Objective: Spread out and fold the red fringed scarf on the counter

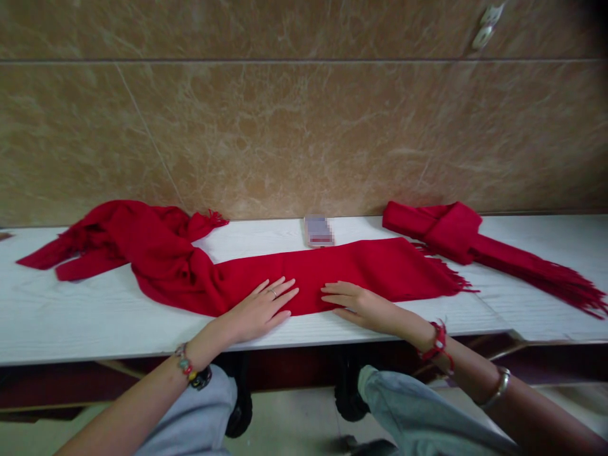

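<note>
A red fringed scarf (380,269) lies along the white table, flat on its right part and bunched into loose folds on the left. My left hand (261,310) rests on its flat middle with the fingers spread, a ring on one of them. Opposite it, my right hand (363,307) lies palm down near the scarf's front edge, fingers stretched out towards the left. Neither hand grips the cloth. The fringe of the flat end points right, close to a second red scarf (456,234), which is folded over at one end.
At the table's back edge stands or lies a phone-like object (318,231), its face blurred. The white table (95,323) runs along a brown marble-patterned wall (285,139). A small white fixture (487,28) is on the wall at upper right. My legs are below the front edge.
</note>
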### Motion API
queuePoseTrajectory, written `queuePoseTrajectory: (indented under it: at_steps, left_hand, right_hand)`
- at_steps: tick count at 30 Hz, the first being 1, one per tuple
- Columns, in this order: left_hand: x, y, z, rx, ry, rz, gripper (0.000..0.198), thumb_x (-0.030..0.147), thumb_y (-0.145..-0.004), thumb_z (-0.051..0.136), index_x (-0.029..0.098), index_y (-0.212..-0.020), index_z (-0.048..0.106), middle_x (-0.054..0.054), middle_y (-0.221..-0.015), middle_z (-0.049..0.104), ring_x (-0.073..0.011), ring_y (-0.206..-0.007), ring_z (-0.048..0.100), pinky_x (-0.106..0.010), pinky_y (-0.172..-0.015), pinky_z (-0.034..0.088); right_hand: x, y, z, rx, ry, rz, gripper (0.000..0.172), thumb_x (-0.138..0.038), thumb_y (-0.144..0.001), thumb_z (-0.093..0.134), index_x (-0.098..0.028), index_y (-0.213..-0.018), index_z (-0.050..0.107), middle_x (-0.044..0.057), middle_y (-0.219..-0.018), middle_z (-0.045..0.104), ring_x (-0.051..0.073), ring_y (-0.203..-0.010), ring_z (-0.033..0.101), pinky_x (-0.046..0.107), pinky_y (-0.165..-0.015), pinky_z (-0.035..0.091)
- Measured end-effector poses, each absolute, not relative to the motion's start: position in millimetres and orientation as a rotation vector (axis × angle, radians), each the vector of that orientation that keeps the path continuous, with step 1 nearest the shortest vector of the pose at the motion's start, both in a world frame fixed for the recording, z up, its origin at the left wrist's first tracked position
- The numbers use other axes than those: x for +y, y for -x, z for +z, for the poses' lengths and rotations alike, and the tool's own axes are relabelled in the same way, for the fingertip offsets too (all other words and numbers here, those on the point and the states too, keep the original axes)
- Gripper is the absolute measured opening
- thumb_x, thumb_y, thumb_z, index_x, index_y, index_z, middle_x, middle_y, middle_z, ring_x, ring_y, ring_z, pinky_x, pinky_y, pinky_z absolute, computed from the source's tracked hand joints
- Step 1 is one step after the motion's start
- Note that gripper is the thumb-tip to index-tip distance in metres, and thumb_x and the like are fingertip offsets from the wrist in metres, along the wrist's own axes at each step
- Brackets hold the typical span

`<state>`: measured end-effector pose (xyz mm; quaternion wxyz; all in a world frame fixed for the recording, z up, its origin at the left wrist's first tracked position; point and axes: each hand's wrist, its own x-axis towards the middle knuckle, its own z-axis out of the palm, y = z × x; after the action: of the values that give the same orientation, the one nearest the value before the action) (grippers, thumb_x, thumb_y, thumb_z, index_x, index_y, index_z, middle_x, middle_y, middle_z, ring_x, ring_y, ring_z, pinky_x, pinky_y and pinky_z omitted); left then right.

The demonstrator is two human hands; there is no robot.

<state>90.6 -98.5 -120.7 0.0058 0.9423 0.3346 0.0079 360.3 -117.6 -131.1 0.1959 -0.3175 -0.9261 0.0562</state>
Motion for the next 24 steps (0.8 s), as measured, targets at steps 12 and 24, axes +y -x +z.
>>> queuePoseTrajectory:
  at_steps: [12, 24]
  left_hand:
    - [-100, -95, -102, 0.796, -3.155, 0.157, 0.024, 0.014, -0.086, 0.038, 0.018, -0.096, 0.060, -0.004, -0.089, 0.059, -0.0148, -0.079, 0.055, -0.025, -0.069, 0.045]
    - [-101, -99, -102, 0.814, -3.172, 0.124, 0.021, 0.020, -0.087, 0.040, 0.018, -0.091, 0.060, -0.005, -0.088, 0.059, -0.0160, -0.081, 0.054, -0.027, -0.072, 0.044]
  right_hand:
    - [-125, -359, -128, -2.501, 0.755, -0.194, 0.029, -0.017, -0.089, 0.034, -0.012, -0.090, 0.062, 0.012, -0.092, 0.065, 0.019, -0.088, 0.061, 0.033, -0.078, 0.052]
    - [-120, -364, -135, -2.564, 0.750, -0.047, 0.024, -0.017, -0.087, 0.040, -0.015, -0.092, 0.063, 0.010, -0.098, 0.064, 0.017, -0.096, 0.058, 0.031, -0.084, 0.049]
